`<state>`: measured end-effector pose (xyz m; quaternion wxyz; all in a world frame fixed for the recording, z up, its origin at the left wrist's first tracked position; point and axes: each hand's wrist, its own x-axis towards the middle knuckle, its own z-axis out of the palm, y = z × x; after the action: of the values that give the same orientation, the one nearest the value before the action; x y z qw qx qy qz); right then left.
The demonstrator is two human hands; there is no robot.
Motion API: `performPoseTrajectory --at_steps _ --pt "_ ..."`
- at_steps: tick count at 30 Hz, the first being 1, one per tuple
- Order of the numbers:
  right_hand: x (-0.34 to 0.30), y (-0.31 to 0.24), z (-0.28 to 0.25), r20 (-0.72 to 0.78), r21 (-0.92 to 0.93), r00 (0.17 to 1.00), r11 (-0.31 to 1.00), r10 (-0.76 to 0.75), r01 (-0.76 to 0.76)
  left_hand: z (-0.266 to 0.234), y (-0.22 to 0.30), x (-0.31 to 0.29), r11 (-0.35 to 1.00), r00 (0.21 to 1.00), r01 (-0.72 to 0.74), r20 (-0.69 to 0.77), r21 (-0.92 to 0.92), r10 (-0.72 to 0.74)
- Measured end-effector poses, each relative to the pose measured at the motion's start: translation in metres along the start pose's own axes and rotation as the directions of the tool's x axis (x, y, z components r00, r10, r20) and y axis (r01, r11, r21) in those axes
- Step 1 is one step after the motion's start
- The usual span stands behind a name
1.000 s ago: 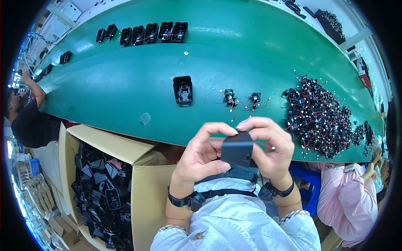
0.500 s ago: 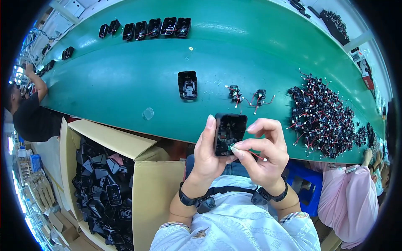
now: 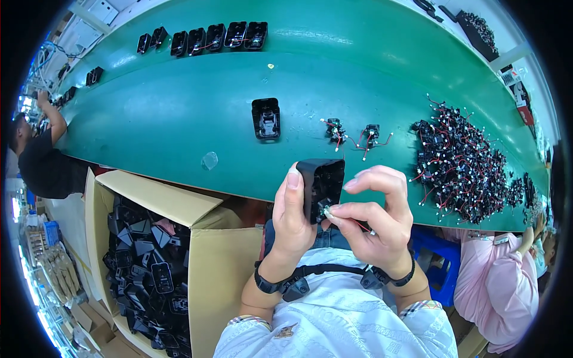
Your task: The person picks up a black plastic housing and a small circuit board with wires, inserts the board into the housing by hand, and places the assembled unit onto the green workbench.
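Note:
Upright over the table's near edge is a black plastic housing (image 3: pixel 316 188), gripped along its side by my left hand (image 3: pixel 293 212). Its open side is turned toward my right hand (image 3: pixel 376 218). Thumb and index finger of that hand pinch a small wired part (image 3: pixel 325 209) at the housing's lower opening; its red wire trails below the fingers. How much of the part sits inside is hidden. Beyond my hands, two small black assemblies with red wires, one a wired module (image 3: pixel 335 131), lie on the green table (image 3: pixel 197 107). Another black housing (image 3: pixel 266 119) rests left of them, open side up.
A large pile of wired black modules (image 3: pixel 456 161) covers the table's right. Several housings (image 3: pixel 215 37) stand in a row at the far side. Left of me, a cardboard box (image 3: pixel 224 268) holds many black housings. One person (image 3: pixel 42 149) works at left, another in pink (image 3: pixel 495 274) at right.
My left hand has tilted the housing, turning its opening more to the right. My right fingers have shifted slightly left with the wired part, still pinching it.

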<state>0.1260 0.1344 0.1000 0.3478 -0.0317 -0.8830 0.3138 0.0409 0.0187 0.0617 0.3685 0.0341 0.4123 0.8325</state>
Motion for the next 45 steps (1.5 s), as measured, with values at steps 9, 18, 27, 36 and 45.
performPoseTrajectory --at_steps 9,18,27,36,45 --pt "0.009 0.0 -0.008 0.041 -0.06 0.996 0.995 -0.083 0.085 -0.004 -0.003 0.004 0.991 0.989 -0.102 0.119 0.092 0.091" --pt "0.004 0.0 -0.015 0.027 0.306 0.957 0.909 0.288 -0.282 -0.01 -0.003 0.008 0.994 0.986 -0.107 0.131 0.016 0.104" --pt "-0.014 0.008 0.0 0.239 0.725 0.748 0.399 0.619 -0.561 -0.036 -0.011 0.024 0.395 0.541 -0.841 0.541 0.369 0.644" --pt "-0.01 0.001 -0.003 0.191 0.571 0.824 0.622 0.534 -0.536 -0.034 -0.016 0.02 0.425 0.59 -0.806 0.489 0.413 0.643" --pt "0.002 0.018 -0.026 0.458 0.513 0.744 0.539 0.486 -0.668 -0.038 0.001 0.02 0.478 0.575 -0.81 0.619 0.339 0.535"
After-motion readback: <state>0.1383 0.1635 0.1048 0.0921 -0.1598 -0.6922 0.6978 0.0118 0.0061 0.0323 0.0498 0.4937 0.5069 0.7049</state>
